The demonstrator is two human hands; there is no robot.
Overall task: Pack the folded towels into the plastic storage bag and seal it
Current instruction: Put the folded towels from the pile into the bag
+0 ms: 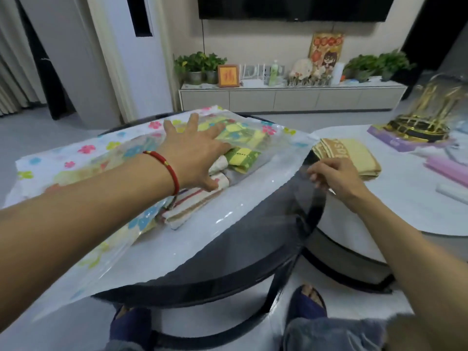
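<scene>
Plastic storage bag (83,153), clear with printed coloured flowers, lies flat across the dark round glass table (228,282), running from nine o'clock to the centre, its open mouth toward the viewer.

Inside the bag: a green-and-yellow checked towel (243,158) at twelve o'clock of the pile, and a cream towel with red and brown stripes (192,203) nearer the mouth. No lettering on either can be read.

Left hand (195,150), a red cord bracelet (167,171) at the wrist, is reached in at the bag's mouth; fingers spread and straight, palm down, pressing on the towels. Whether the fingertips lie under or over the top film cannot be told.

Right hand (334,176), at three o'clock of the bag, has fingers curled, pinching the thin clear edge of the bag's upper layer and holding it up off the table.

Just beyond that hand, a folded yellow towel (354,155) with a brown band lies outside the bag on the white marble table (405,203). The band carries woven letters; only a fragment like "as" shows, not enough to name a brand.
</scene>
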